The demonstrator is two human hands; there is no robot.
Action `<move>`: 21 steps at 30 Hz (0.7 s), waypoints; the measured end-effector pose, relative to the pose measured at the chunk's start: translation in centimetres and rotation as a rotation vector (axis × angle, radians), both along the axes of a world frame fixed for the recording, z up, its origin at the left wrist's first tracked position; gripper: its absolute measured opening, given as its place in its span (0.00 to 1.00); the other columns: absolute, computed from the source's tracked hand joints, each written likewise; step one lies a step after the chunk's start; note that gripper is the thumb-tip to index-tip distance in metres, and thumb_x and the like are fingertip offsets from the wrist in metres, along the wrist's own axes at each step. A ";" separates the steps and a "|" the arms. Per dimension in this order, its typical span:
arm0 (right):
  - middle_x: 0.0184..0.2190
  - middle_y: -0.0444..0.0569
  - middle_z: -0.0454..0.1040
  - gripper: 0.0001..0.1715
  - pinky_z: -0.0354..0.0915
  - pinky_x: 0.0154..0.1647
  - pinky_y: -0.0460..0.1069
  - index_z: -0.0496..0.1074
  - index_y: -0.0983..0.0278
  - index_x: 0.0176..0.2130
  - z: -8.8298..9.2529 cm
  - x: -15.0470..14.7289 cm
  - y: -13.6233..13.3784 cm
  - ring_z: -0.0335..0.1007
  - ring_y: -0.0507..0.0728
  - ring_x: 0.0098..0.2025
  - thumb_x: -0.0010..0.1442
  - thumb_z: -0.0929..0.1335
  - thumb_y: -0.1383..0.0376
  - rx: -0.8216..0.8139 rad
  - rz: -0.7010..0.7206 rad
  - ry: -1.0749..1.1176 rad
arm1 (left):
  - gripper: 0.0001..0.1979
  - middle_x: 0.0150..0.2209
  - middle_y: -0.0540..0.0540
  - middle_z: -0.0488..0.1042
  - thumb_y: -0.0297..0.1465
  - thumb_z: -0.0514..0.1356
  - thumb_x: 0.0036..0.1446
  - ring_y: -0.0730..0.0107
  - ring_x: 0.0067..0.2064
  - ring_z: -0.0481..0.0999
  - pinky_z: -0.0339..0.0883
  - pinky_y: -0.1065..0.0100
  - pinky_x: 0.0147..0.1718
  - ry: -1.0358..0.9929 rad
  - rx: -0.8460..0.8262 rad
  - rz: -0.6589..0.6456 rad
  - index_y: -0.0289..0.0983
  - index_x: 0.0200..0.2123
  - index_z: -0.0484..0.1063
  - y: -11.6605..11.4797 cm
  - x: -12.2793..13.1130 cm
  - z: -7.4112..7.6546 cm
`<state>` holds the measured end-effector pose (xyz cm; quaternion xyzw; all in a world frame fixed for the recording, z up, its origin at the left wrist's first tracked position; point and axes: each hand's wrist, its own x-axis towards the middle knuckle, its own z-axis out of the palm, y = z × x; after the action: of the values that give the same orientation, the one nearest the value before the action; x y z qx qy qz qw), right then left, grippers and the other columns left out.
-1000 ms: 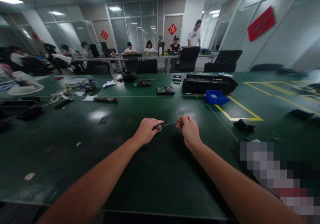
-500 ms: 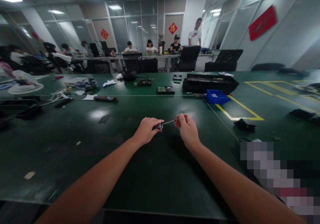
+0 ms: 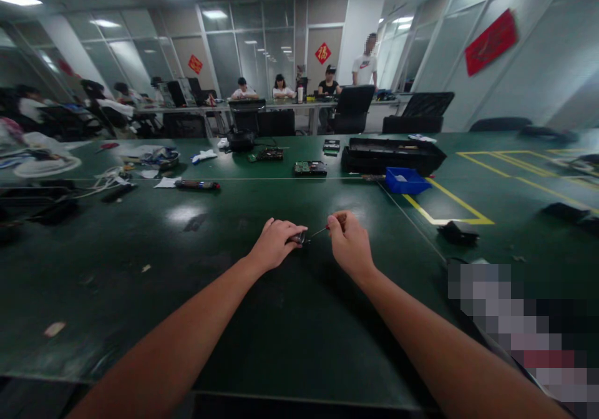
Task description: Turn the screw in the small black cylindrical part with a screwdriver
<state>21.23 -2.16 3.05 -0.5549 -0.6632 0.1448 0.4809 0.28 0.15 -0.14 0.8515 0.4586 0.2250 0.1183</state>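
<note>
My left hand [image 3: 276,242] is closed on a small dark part with a shiny round metal rim [image 3: 297,238], held low over the green table. Most of that part is hidden under my fingers, so its kind does not show. My right hand [image 3: 352,244] grips a thin screwdriver [image 3: 321,231], of which a bit of red handle and the slim shaft show. The shaft points left and down, its tip close to a tiny dark piece [image 3: 307,241] beside the rim. Whether the tip touches that piece, I cannot tell.
Beyond my hands lie circuit boards [image 3: 310,168], a long black housing [image 3: 393,155] and a blue bin [image 3: 407,180]. A dark rod-shaped tool [image 3: 199,185] is at left, a black block [image 3: 459,232] at right. Several people sit at a far desk; one person [image 3: 365,66] stands.
The screwdriver's shaft has tilted more steeply down to the left, and my right hand has turned slightly. A tiny dark piece now shows beside the rim. My left hand stays nearly in place.
</note>
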 end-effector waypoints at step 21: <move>0.32 0.49 0.76 0.15 0.64 0.36 0.53 0.69 0.61 0.41 0.2 0.1 -0.6 0.72 0.59 0.34 0.70 0.61 0.54 0.031 0.010 0.123 | 0.15 0.39 0.48 0.74 0.43 0.61 0.61 0.64 0.37 0.73 0.66 0.63 0.38 -0.393 -0.198 0.173 0.40 0.46 0.70 -1.5 1.0 3.5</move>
<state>21.35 -2.75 3.30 -0.5340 -0.6376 0.1706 0.5284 1.29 -1.36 3.36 0.7330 0.5180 0.3496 0.2687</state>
